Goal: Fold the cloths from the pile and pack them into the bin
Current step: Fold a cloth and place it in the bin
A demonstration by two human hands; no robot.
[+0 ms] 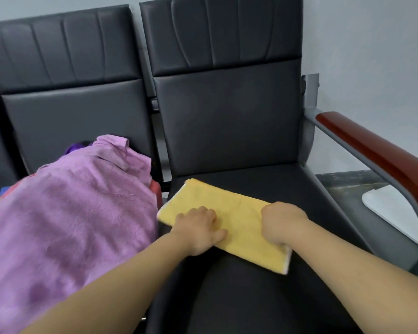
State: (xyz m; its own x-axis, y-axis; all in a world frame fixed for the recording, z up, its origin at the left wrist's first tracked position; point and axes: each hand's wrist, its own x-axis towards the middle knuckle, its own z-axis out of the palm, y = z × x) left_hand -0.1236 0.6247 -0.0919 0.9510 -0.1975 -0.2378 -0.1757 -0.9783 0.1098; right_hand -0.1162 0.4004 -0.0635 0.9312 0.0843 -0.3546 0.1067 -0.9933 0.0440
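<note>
Left hand (198, 227), right hand (281, 222) on yellow cloth (239, 213) — right fingers hidden.

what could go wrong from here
The yellow cloth lies skewed on the seat, so another fold may leave uneven edges. Its left corner reaches the seat edge beside the purple pile, which leans that way and could spill onto it. The left hand and right hand are on its near side only; the far edge may shift.

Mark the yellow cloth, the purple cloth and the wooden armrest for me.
yellow cloth (240, 216): head view, its bare middle.
purple cloth (77, 213): head view, its upper face.
wooden armrest (377, 155): head view, its top.
</note>
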